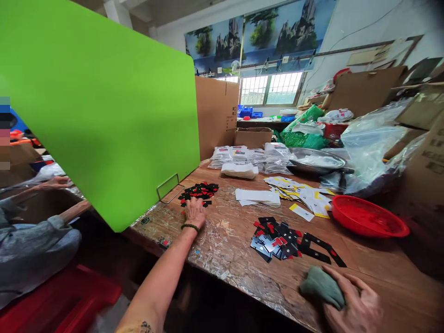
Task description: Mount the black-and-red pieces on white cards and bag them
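My left hand (195,215), with a bracelet at the wrist, is at the near edge of a pile of small flat black and red pieces (201,189). Its fingers bend down together onto the pile, and their tips are hidden, so whatever they hold cannot be made out. At the front right, my right hand (357,300) is closed on a crumpled grey-green cloth (322,286) low over the tabletop. Between the hands lies a second heap of flat black, red and silvery pieces (275,240), with several black strips (317,254) spread at its right.
A green panel (121,115) in a wire stand (168,188) borders the table's left. White paper strips (258,197), yellow-edged cards (308,196), bagged packs (249,157), a metal pan (317,162) and a red bowl (369,222) lie beyond. Another person's arms (52,203) show left.
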A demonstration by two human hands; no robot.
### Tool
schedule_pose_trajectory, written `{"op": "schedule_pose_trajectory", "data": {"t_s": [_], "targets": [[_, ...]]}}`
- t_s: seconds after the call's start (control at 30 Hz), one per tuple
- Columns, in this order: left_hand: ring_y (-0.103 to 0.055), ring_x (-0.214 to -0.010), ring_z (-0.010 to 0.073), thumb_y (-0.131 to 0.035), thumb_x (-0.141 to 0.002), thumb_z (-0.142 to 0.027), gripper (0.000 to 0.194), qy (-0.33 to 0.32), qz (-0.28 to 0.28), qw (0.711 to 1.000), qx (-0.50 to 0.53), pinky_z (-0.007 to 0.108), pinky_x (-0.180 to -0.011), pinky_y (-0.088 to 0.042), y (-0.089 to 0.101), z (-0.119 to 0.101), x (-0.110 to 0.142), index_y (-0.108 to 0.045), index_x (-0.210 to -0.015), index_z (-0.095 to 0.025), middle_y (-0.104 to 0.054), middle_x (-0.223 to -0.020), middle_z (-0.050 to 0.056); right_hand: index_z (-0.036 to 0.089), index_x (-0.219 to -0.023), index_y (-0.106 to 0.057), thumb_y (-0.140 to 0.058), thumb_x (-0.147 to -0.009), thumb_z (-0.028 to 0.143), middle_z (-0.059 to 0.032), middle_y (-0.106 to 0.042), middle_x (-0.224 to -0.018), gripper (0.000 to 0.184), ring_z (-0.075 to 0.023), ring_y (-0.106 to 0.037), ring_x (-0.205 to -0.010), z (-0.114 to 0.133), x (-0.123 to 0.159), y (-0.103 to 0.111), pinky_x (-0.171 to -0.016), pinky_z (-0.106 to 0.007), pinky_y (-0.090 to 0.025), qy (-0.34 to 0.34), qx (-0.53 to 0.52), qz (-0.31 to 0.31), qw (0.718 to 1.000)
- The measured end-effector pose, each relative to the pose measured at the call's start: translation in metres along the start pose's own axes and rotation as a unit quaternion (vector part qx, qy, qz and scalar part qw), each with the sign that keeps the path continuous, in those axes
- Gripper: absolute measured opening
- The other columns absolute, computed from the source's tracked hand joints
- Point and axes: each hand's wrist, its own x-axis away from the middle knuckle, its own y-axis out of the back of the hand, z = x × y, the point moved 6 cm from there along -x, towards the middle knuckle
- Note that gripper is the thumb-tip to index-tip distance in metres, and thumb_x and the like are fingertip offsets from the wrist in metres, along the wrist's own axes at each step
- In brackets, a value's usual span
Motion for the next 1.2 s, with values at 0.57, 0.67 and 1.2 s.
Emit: {"op": "schedule_pose_trajectory", "data": {"t_s": [0.57,0.67,1.2], "targets": [[-0.064,-0.08,0.0207,-0.057,-0.066,-0.004,0.026,0.124,-0.029,0.972,0.197,0.032,-0.076,-0.049,0.029,0.063,-0.002,-0.071,-0.087,-0.011,-0.07,-0.08,0.009,0.02,-0.102,-0.065,-0.046,-0.064,0.032,-0.0113,-0.062,-0.099,0.044,-0.0346,-0.056,-0.096,-0.003,0.006,0.004,-0.083,-0.049,-0.045,-0.045,-0.026,-0.016,0.999],[-0.064,-0.069,0.0154,-0.06,-0.069,-0.013,0.024,0.122,-0.001,0.948,0.292,0.026,-0.066,-0.05,0.016,0.039,0.018,-0.07,-0.09,-0.012,-0.071,-0.078,0.005,0.02,-0.1,-0.065,-0.047,-0.063,0.027,-0.0106,-0.062,-0.099,0.042,-0.0328,-0.056,-0.097,0.034,-0.002,0.0,-0.087,-0.048,-0.044,-0.031,-0.082,-0.031,0.996],[-0.056,-0.06,0.0091,-0.077,-0.051,-0.011,0.022,0.055,0.221,0.769,0.597,0.019,-0.059,-0.043,-0.052,-0.121,0.093,-0.069,-0.071,-0.013,-0.066,-0.065,0.0,0.017,-0.095,-0.068,-0.047,-0.061,0.021,-0.0088,-0.063,-0.095,0.04,-0.0256,-0.058,-0.089,0.095,-0.082,-0.057,-0.081,-0.039,-0.046,-0.079,-0.242,-0.026,0.967]]}}
